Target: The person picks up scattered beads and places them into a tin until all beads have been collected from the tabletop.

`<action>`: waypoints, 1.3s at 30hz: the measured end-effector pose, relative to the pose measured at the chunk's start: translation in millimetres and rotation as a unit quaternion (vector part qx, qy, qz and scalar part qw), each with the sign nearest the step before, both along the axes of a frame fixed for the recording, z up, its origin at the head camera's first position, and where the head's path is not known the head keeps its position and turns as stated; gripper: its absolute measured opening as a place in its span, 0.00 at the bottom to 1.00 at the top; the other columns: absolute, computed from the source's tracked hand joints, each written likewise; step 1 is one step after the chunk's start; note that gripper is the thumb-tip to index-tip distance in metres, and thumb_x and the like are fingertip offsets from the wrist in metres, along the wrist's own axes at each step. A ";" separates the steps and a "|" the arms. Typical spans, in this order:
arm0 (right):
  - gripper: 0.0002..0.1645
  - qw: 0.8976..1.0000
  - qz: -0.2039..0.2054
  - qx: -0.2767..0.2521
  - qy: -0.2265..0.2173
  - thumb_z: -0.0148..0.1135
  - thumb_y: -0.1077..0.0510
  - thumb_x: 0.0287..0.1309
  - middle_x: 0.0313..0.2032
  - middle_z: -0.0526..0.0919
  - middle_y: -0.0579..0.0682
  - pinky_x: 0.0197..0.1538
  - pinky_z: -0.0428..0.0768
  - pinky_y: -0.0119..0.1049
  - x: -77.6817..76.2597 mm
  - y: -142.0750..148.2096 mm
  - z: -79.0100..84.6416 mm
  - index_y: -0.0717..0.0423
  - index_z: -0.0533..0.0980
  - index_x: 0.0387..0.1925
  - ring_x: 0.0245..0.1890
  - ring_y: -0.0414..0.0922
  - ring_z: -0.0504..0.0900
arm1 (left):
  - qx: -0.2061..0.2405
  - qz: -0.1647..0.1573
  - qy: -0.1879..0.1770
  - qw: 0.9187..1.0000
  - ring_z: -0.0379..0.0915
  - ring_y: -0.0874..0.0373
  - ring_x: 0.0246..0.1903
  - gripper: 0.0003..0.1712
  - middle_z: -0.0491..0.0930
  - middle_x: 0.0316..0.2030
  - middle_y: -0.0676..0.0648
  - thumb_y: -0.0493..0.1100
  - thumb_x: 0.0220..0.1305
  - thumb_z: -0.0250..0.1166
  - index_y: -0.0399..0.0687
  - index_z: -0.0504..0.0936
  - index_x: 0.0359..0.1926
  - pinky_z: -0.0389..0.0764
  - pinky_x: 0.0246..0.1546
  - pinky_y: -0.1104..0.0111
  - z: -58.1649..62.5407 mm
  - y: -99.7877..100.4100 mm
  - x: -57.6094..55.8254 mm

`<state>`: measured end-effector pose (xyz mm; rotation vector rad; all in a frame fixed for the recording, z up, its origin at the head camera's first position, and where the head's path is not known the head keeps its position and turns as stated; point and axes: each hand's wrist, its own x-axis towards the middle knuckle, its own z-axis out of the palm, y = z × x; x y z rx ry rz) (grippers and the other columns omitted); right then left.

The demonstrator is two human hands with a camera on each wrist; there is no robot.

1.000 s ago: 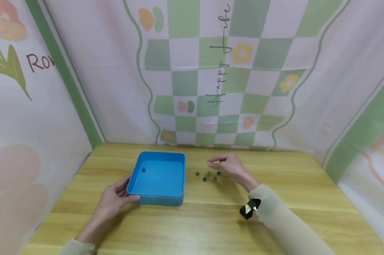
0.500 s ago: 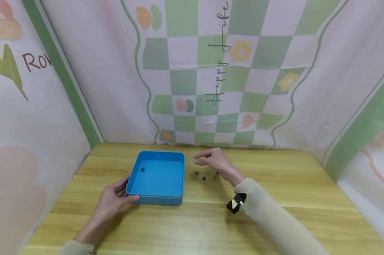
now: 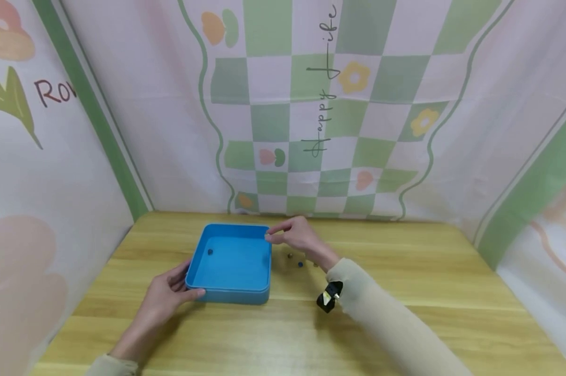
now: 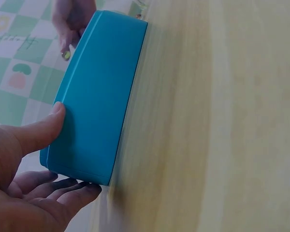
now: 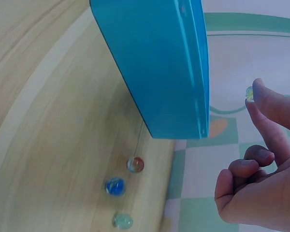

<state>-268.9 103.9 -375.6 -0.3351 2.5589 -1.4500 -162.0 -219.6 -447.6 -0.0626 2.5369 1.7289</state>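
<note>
Printed on the checkered backdrop curtain [image 3: 271, 122] in thin, dark cursive script [image 3: 322, 69]: "Happy Life", turned on its side and running from bottom to top, with a capital L shaped much like a J. On the white curtain at the picture's left [image 3: 20, 177], in reddish-brown lettering [image 3: 54, 93]: "Ro" and part of a third letter, cut off at the green stripe [image 3: 94, 120]. In the left wrist view, just a blurred piece of the cursive on the checks.
</note>
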 end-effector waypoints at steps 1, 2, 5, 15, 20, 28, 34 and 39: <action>0.13 1.000 0.002 -0.002 0.000 0.78 0.52 0.62 0.51 0.89 0.47 0.54 0.78 0.45 -0.7 -1.5 -0.1 0.54 0.91 0.45 0.51 0.47 0.79 | -0.001 0.000 0.000 1.000 0.65 0.35 0.71 0.53 0.60 0.76 0.29 0.41 0.61 0.80 0.35 0.60 0.80 0.76 0.64 0.56 0.1 0.0 -0.1; 0.13 1.000 0.004 -0.003 -0.001 0.78 0.52 0.62 0.51 0.89 0.47 0.56 0.79 0.47 -1.4 -3.3 -0.1 0.54 0.91 0.45 0.52 0.48 0.79 | -0.002 0.000 0.000 1.000 0.65 0.35 0.71 0.53 0.60 0.76 0.29 0.42 0.62 0.80 0.36 0.60 0.80 0.76 0.65 0.56 0.2 -0.1 -0.3; 0.13 1.000 0.008 -0.009 -0.001 0.78 0.52 0.62 0.52 0.88 0.48 0.57 0.79 0.48 -2.9 -9.1 -0.1 0.54 0.91 0.44 0.53 0.48 0.79 | -0.006 0.001 0.000 1.000 0.66 0.35 0.71 0.53 0.60 0.76 0.29 0.43 0.62 0.80 0.36 0.60 0.80 0.77 0.65 0.55 0.8 -0.4 -0.8; 0.11 1.000 0.020 0.000 0.006 0.78 0.54 0.62 0.51 0.89 0.48 0.58 0.81 0.45 -4.5 -32.3 0.1 0.53 0.91 0.44 0.51 0.46 0.82 | -0.006 -0.001 -0.001 1.000 0.66 0.35 0.71 0.54 0.61 0.76 0.29 0.43 0.62 0.80 0.36 0.60 0.80 0.76 0.65 0.55 0.6 -1.1 -0.6; 0.10 1.000 0.027 -0.003 0.007 0.79 0.55 0.61 0.50 0.89 0.49 0.60 0.83 0.48 -6.5 -45.7 -2.1 0.55 0.91 0.42 0.52 0.48 0.83 | -0.006 -0.001 -0.002 1.000 0.66 0.35 0.71 0.54 0.60 0.76 0.29 0.43 0.61 0.80 0.36 0.59 0.80 0.76 0.65 0.56 0.5 -1.3 0.0; 0.08 1.000 0.017 0.004 0.008 0.80 0.56 0.59 0.51 0.88 0.49 0.58 0.84 0.47 -7.5 -67.1 -6.0 0.54 0.92 0.39 0.53 0.48 0.82 | -0.001 -0.001 -0.003 1.000 0.66 0.35 0.71 0.54 0.60 0.76 0.29 0.43 0.62 0.80 0.36 0.59 0.80 0.77 0.65 0.54 0.4 -1.4 0.3; 0.07 1.000 0.019 0.016 0.015 0.80 0.56 0.59 0.52 0.88 0.48 0.57 0.84 0.45 -8.0 -78.1 -7.4 0.52 0.92 0.39 0.52 0.47 0.81 | -0.009 -0.003 -0.003 1.000 0.65 0.33 0.71 0.54 0.61 0.76 0.29 0.45 0.63 0.80 0.36 0.59 0.80 0.77 0.65 0.53 1.1 -0.5 -0.3; 0.06 1.000 0.010 0.020 0.014 0.80 0.56 0.60 0.53 0.87 0.49 0.58 0.83 0.47 -7.1 -83.8 -7.7 0.51 0.92 0.39 0.54 0.48 0.81 | -0.005 -0.001 -0.005 1.000 0.66 0.34 0.71 0.53 0.61 0.76 0.29 0.44 0.63 0.80 0.36 0.59 0.80 0.77 0.65 0.53 1.2 -0.5 0.9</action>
